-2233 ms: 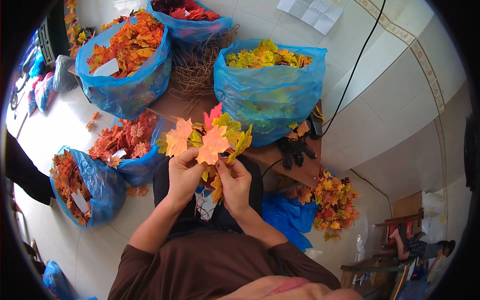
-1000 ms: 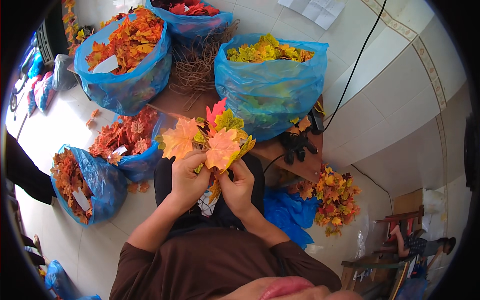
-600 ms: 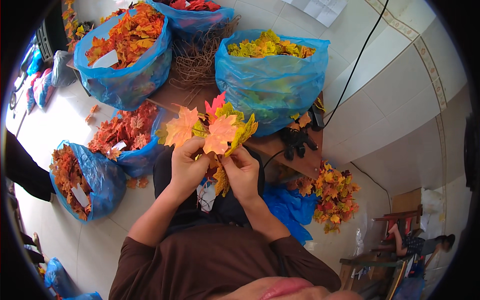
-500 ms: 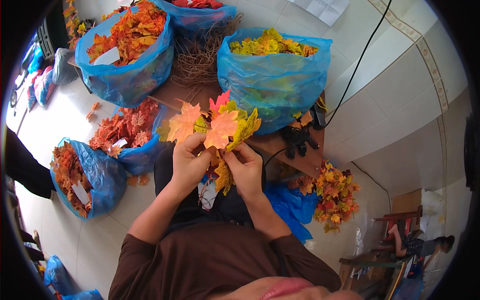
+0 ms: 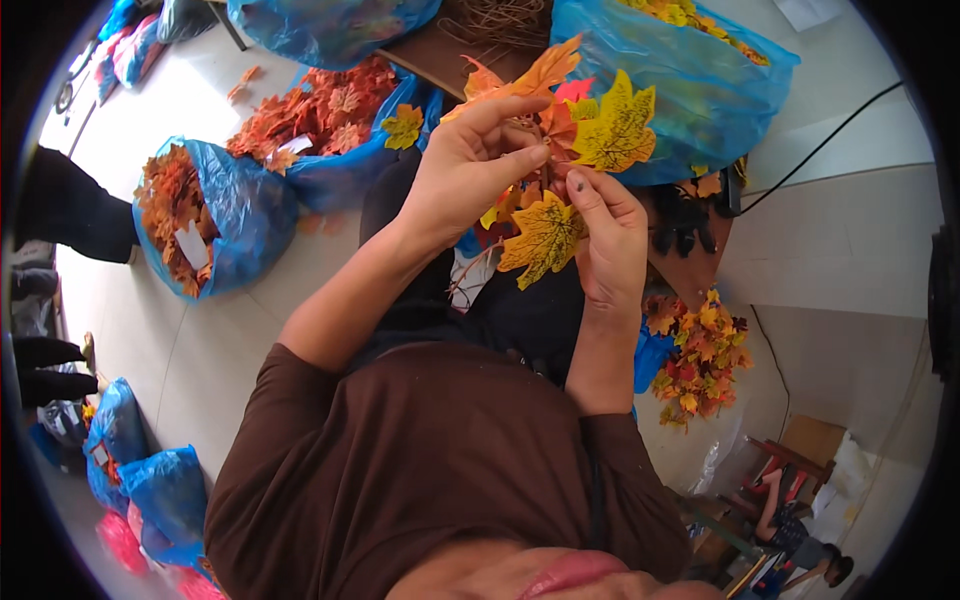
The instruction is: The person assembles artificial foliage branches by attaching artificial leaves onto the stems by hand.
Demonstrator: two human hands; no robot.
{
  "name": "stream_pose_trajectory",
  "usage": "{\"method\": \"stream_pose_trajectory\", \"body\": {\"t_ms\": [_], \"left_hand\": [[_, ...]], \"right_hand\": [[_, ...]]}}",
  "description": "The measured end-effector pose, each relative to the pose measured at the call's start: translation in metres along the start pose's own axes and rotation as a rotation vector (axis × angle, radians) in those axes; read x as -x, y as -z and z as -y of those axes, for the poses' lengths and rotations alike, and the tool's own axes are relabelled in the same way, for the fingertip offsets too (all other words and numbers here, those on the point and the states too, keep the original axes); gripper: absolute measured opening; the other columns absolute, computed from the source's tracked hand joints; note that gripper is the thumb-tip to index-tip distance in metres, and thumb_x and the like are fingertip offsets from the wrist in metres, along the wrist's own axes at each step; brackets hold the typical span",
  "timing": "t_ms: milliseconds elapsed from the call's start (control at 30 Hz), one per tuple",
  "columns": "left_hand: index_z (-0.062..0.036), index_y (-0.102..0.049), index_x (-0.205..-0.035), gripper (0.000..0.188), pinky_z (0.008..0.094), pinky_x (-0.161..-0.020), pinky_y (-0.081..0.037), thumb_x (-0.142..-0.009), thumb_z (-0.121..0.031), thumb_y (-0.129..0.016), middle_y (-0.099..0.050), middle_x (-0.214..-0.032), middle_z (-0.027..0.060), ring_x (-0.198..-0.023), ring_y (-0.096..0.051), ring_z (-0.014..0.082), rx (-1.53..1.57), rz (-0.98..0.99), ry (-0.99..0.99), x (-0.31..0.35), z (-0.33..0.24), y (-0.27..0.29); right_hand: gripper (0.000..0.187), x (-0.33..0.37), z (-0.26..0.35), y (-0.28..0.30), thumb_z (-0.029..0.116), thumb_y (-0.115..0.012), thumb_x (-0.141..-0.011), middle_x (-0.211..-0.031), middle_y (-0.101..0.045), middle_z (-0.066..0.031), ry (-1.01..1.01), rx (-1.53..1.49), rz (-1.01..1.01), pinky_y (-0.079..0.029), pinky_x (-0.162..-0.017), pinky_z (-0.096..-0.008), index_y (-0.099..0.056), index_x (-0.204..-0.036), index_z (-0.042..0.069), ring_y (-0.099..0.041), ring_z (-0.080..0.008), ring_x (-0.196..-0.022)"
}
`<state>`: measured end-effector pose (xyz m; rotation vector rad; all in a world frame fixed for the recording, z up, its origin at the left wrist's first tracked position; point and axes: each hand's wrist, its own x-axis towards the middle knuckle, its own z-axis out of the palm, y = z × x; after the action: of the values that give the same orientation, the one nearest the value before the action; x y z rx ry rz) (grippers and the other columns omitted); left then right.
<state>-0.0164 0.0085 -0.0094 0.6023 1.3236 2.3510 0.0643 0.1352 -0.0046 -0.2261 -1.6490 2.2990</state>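
Note:
Above my lap I hold up a bunch of artificial maple leaves (image 5: 612,128) in orange, red, pink and speckled yellow. My left hand (image 5: 465,175) is at its left side, thumb and fingertips pinched together at the middle of the bunch. From the right, my right hand (image 5: 612,225) pinches it between thumb and forefinger, close to the left fingertips. The stem between the fingers is mostly hidden. A yellow-orange leaf (image 5: 545,238) hangs below the hands, with thin brown twigs (image 5: 478,278) beside it over my lap.
A blue bag of yellow leaves (image 5: 680,95) stands on the brown table ahead, near a coil of brown vine (image 5: 495,25). Blue bags of red leaves (image 5: 330,110) and rust leaves (image 5: 170,210) sit on the left floor. A leaf garland (image 5: 700,355) hangs at right; a black cable (image 5: 830,145) crosses there.
My view has shifted, so the bags appear higher and further right. Both hands have moved up with the leaf bunch, which is turned differently; the left fingers have shifted their pinch.

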Motion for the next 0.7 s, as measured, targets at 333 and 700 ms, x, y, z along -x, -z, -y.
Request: {"method": "stream_pose_trajectory", "body": {"t_ms": [333,700], "left_hand": [[-0.0039,-0.041,-0.087,0.022,0.0215,-0.062,-0.047,-0.076,0.006,-0.057,-0.058,-0.082,0.0058,-0.075,-0.059,0.0113,-0.027,-0.086,-0.007,0.007,0.015,0.014],[0.0022,-0.055,-0.094,0.012,0.0183,-0.056,-0.042,-0.085,-0.002,-0.048,-0.058,-0.075,0.0011,-0.068,-0.053,0.0035,-0.072,-0.086,0.216,0.067,0.000,0.029]], "right_hand": [[0.012,-0.019,-0.016,-0.004,-0.002,-0.055,-0.081,-0.088,-0.061,-0.0069,-0.022,0.053,0.050,-0.044,-0.075,-0.0219,-0.058,-0.093,-0.003,-0.057,-0.0118,-0.080],[0.011,-0.026,-0.041,-0.044,-0.002,-0.058,-0.079,-0.085,-0.061,-0.0048,0.024,-0.021,0.064,-0.045,-0.072,-0.0215,-0.059,-0.091,-0.002,-0.057,-0.0102,-0.076]]}}
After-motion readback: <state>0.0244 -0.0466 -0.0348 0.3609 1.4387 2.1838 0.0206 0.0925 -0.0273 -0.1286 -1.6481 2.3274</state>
